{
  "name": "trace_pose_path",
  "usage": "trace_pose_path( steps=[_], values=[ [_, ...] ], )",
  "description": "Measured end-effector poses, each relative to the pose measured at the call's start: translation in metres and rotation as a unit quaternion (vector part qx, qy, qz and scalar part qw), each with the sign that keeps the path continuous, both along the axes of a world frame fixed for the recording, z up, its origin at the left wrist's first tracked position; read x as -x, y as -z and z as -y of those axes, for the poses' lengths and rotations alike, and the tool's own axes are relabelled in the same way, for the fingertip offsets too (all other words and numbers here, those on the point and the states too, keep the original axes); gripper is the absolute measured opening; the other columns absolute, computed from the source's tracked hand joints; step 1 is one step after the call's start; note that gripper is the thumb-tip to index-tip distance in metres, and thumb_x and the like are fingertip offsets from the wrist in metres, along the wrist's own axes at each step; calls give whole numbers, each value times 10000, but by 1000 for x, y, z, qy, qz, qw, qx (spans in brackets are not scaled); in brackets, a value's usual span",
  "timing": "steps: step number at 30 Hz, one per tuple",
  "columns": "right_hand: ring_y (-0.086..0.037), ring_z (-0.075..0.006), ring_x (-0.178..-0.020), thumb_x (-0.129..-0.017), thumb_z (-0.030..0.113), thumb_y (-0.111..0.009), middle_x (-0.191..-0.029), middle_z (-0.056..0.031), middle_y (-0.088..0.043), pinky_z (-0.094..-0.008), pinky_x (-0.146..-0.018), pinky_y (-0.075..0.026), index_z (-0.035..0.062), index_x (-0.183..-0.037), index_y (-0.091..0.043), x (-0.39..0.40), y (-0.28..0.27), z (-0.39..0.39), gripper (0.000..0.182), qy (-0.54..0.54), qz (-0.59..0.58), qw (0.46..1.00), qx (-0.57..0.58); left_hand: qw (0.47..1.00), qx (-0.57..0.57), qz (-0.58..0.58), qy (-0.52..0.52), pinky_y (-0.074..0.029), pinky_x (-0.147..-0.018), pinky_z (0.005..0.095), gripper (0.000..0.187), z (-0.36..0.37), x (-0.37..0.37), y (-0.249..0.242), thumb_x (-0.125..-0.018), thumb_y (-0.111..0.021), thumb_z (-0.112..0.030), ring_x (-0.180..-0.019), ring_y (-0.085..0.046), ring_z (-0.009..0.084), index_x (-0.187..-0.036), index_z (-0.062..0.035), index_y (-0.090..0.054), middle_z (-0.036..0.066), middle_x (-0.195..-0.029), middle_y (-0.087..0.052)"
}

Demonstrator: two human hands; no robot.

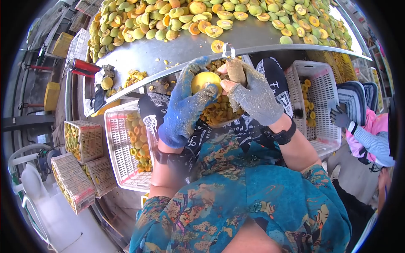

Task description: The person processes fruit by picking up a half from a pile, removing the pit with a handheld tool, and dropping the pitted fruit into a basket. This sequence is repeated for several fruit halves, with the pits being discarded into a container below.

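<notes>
A worker's left hand [185, 107], in a blue glove dusted with pulp, closes its grip around a halved yellow fruit [206, 81], cut face up, just in front of the metal worktop [168, 52]. The right hand [253, 97], in a grey fingerless glove, is clenched on a wooden-handled coring tool [234, 67] whose metal loop rises above the fingers, its thumb pressed against the fruit's edge. Beneath both hands sits a basin of pitted halves [219, 110], resting on the worker's lap. The worktop beyond carries a broad heap of green and yellow fruit [202, 17], with one loose half [217, 45] lying near the edge. White plastic crates [122, 147] partly filled with fruit stand on either side of the worker's knees, and smaller woven baskets [82, 141] sit further left. At the right edge, another person's gloved hand [341, 116] and striped sleeve come into view.
</notes>
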State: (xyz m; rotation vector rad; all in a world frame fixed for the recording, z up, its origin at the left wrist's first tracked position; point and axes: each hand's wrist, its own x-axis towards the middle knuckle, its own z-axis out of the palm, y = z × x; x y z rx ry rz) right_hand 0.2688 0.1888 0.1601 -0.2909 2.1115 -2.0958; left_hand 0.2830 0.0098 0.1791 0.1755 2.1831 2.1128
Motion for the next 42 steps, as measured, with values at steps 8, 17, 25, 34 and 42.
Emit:
trace_pose_path(
  steps=[8, 17, 25, 34, 42],
  values=[
    [-668, -357, -801, -852, 204, -642, -837, -194, -646, -399, -704, -520, 25, -1085, -555, -25, -7, 16, 307, -68, -92, 987, -116, 955, 176, -193, -140, -547, -731, 362, 478, -4, 6, 8, -974, -431, -527, -822, -627, 242, -1006, -64, -547, 123, -898, -623],
    [-639, -426, -807, -828, 229, -667, -843, -256, -641, -461, -653, -510, -22, -1155, -521, -28, 1, 22, 438, -24, -151, 968, -197, 929, -350, -40, -117, -554, -839, 454, 429, -18, 9, 12, -973, -504, -374, -1028, -591, 285, -1273, -75, -431, 104, -1087, -547],
    [-627, -448, -806, -820, 186, -650, -838, -258, -636, -473, -658, -498, -17, -1169, -508, -28, 1, 21, 428, -48, -117, 984, -129, 948, -290, -99, -88, -523, -856, 389, 350, -25, -3, 8, -954, -532, -271, -981, -607, 266, -1224, -72, -433, 128, -1087, -552],
    [-621, -448, -798, -790, 163, -654, -811, -235, -635, -495, -653, -490, 27, -1104, -509, -31, 8, 25, 371, -57, -116, 982, -137, 973, -197, -79, -95, -481, -863, 327, 387, -24, -7, 10, -1015, -404, -379, -945, -579, 187, -1185, -38, -478, 101, -1083, -564],
    [-617, -436, -825, -777, 142, -632, -937, -234, -621, -478, -684, -504, 31, -1088, -549, -23, 21, 28, 341, -76, -146, 974, -154, 977, -176, -60, -101, -452, -891, 298, 557, -24, -2, 22, -1009, -313, -521, -963, -560, 152, -1167, -31, -525, 83, -1046, -587]
  ],
)
